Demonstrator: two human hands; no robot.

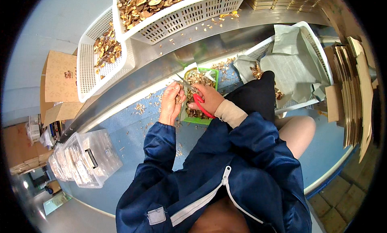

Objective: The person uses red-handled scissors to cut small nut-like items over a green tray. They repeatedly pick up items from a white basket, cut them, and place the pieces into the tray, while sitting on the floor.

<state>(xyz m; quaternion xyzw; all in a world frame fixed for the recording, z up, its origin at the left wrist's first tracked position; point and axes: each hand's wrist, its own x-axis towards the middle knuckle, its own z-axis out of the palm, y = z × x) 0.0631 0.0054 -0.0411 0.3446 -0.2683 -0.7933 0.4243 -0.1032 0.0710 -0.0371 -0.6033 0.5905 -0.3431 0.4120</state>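
Observation:
My right hand grips the red handles of a pair of scissors, whose metal blades point up and left towards my left hand. Pinched in my left fingers are pieces of dried mushroom, partly hidden by the hand. Below both hands, a green plastic basket holds a heap of small brown and pale mushroom pieces. Whether the blades touch the piece in my left hand cannot be told.
White perforated baskets of sliced dried mushrooms stand on a metal table. A cloth-lined white basket is at right, beside stacked cardboard. A clear plastic box of packets stands lower left. Scraps litter the blue floor.

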